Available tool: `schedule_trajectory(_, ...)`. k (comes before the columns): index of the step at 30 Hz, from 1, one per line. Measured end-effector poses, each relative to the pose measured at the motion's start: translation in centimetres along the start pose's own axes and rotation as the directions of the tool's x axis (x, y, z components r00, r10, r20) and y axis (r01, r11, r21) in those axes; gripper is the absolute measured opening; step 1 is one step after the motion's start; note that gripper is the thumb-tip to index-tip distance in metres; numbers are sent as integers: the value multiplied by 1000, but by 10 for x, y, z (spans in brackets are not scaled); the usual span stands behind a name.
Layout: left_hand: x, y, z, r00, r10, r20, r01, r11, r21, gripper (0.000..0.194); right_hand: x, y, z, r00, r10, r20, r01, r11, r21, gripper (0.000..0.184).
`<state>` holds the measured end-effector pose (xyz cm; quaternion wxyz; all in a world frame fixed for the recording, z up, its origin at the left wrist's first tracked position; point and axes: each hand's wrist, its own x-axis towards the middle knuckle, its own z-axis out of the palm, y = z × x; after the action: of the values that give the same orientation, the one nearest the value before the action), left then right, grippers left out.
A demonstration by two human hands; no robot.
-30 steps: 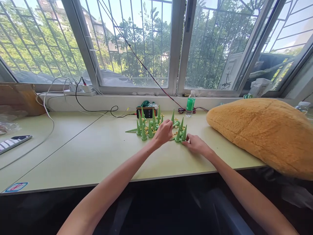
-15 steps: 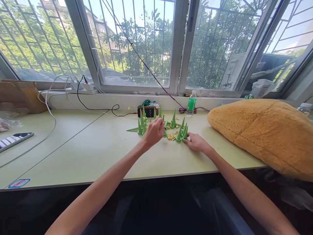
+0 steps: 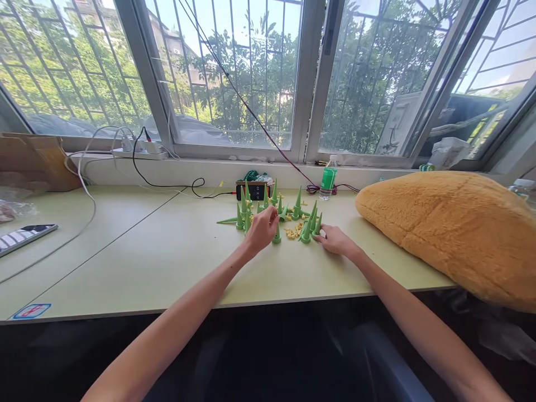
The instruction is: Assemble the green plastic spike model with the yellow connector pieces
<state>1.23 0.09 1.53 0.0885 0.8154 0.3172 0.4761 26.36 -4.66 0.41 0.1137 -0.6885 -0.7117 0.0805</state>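
Green plastic cone-shaped spikes [image 3: 297, 204] stand in a loose group on the table, with a few lying on their sides. Among them is a small pile of yellow plastic pieces [image 3: 293, 230]. My left hand [image 3: 262, 229] is closed with its fingertips pinched around the upper part of an upright green spike [image 3: 276, 237]; the fingers hide its tip. To the right, my right hand [image 3: 335, 240] has thumb and fingers against the low end of another green spike [image 3: 318, 225], at the edge of a tight cluster.
A phone [image 3: 253, 192] showing a timer leans behind the spikes. A green-labelled bottle [image 3: 328, 177] stands near the windowsill. On the right lies a big orange plush cushion [image 3: 448, 229]. Cables [image 3: 167, 187], another phone [image 3: 27, 237] and a cardboard box [image 3: 37, 162] are on the left.
My left hand has lowered slightly toward the table, and a spike's base now shows upright beneath its fingers. My right hand has stayed nearly still beside the cluster.
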Motion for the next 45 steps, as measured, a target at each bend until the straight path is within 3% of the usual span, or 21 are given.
schedule_trajectory(10,-6,-4,4,993,-61,101,60,998,14,10,-3,-1,-6,999,7,38,-10,998,61,42)
schedule_trajectory(14,-9,-4,3,986,-73,149,66,997,49,14,-9,-2,-5,997,32,72,-40,994,101,62)
schedule_trajectory(19,-12,-2,4,983,-73,171,59,995,85,15,-12,-18,1,990,142,-18,-141,989,53,87)
schedule_trajectory(24,-14,-3,6,978,-75,196,57,994,96,17,-7,-28,4,976,213,-43,-213,977,-10,83)
schedule_trajectory(35,-17,-5,6,971,-111,212,100,993,62,16,12,-2,5,999,29,-26,-28,999,40,54)
schedule_trajectory(45,-18,-12,9,969,-120,215,105,991,78,12,8,0,5,999,39,-24,-38,999,32,52)
